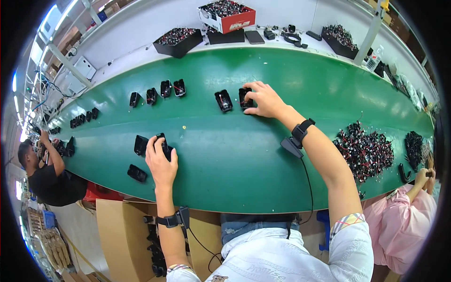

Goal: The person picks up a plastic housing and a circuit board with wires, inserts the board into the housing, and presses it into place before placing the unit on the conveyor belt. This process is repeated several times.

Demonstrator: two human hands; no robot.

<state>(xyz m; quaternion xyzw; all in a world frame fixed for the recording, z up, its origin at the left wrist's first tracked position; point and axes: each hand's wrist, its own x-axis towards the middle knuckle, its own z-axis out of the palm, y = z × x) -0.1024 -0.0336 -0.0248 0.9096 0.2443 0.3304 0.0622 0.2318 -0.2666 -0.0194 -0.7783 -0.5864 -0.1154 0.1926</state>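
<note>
A white fabric shirt (277,256) occupies the foreground. Left-hand fingers (151,145) grasp a black plastic housing (166,148); right-hand fingers (258,88) grasp a second housing (243,98) on the green worktop (225,174). An open brown cardboard box (110,230) contains black parts (156,249).

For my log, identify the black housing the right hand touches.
The right housing of the far middle pair: the right hand grasps only this one; its neighbour lies untouched.

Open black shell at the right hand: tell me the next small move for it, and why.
Probably slide the open black shell toward the left hand: the right hand already spans it end to end, and the left hand grips another black shell.
</note>
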